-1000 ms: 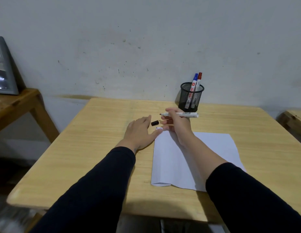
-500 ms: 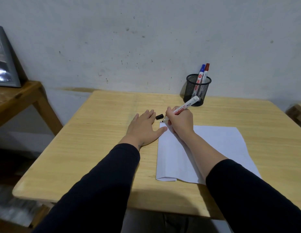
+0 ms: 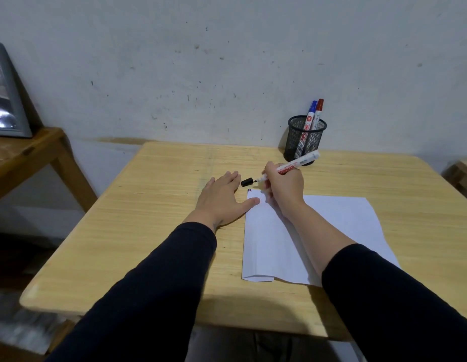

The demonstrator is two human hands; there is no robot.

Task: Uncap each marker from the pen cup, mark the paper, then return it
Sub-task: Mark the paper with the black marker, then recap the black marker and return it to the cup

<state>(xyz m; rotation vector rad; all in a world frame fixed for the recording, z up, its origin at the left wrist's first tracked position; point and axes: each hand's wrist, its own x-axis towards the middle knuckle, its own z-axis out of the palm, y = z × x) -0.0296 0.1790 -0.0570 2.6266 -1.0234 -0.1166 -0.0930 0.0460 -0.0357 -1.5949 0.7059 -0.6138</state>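
My right hand (image 3: 284, 185) grips an uncapped white marker (image 3: 296, 164), its black tip pointing left just above the far left corner of the white paper (image 3: 318, 226). Small marks (image 3: 250, 190) show at that corner. The marker's black cap (image 3: 247, 181) lies on the table between my hands. My left hand (image 3: 222, 198) rests flat on the table, its thumb touching the paper's left edge. A black mesh pen cup (image 3: 305, 138) stands at the back, holding a blue marker (image 3: 311, 111) and a red marker (image 3: 319, 108).
The wooden table (image 3: 154, 231) stands against a grey wall. A lower wooden bench (image 3: 21, 155) with a leaning grey panel (image 3: 5, 95) is at the left. Another wooden edge (image 3: 462, 171) shows at the far right. The paper's near left corner is folded.
My right hand turned the marker from level to tip-down and brought it to the paper's far left corner, where marks now show. My left hand stayed flat.
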